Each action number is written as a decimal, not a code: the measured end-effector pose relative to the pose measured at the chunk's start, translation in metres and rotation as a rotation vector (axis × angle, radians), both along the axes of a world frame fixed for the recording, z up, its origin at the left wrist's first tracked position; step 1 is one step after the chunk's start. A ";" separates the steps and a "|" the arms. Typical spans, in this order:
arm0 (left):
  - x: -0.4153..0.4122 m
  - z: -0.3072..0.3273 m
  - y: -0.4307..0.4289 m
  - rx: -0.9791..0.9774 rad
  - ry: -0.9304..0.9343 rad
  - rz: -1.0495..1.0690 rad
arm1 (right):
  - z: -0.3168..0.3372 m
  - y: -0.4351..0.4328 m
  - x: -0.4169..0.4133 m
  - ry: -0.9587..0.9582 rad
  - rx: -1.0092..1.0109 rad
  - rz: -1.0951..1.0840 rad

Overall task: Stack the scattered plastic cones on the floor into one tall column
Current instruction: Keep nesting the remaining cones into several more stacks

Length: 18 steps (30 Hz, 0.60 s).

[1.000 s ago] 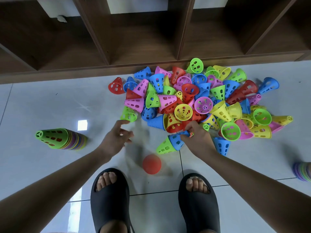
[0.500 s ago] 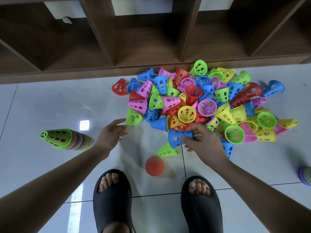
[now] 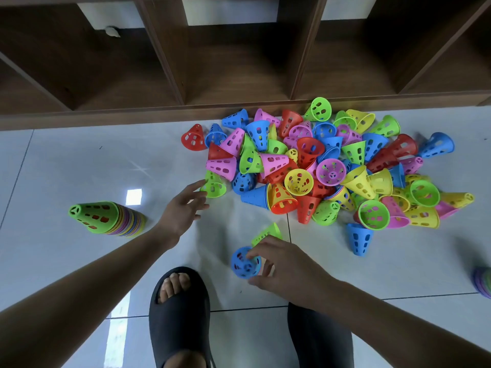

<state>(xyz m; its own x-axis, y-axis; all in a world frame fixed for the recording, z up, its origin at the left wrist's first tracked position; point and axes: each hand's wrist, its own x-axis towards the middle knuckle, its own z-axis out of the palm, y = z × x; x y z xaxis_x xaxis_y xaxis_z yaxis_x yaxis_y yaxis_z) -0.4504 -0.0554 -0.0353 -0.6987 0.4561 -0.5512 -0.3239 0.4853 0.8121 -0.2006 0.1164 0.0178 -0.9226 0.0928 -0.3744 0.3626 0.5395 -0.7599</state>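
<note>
Head view: blue cone (image 3: pixel 244 265) in right hand (image 3: pixel 288 264), now nearer sandals (image 3: pixel 180 317).

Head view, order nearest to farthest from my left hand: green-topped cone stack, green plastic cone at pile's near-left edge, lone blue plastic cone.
1. Green plastic cone, by left hand.
2. Green-topped cone stack, left.
3. Lone blue plastic cone, far right.

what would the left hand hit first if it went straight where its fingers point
Probably the lone green cone just ahead: the open fingers of the left hand point at it, almost touching, though depth is unclear.
</note>
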 end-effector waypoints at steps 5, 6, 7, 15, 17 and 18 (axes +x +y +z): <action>0.004 -0.002 -0.009 -0.005 0.054 0.106 | -0.012 0.010 0.005 0.043 0.055 -0.124; 0.006 -0.001 -0.010 -0.013 0.079 0.123 | -0.017 0.014 0.006 0.053 0.105 -0.146; 0.008 -0.001 -0.013 -0.023 0.105 0.125 | -0.021 0.017 0.007 0.062 0.157 -0.162; 0.018 0.001 -0.022 -0.080 0.194 0.186 | -0.048 0.031 0.013 -0.001 0.223 -0.189; 0.020 0.002 -0.022 -0.066 0.180 0.207 | -0.049 0.031 0.015 0.005 0.224 -0.208; 0.020 0.004 -0.022 -0.055 0.167 0.209 | -0.048 0.032 0.015 0.017 0.227 -0.225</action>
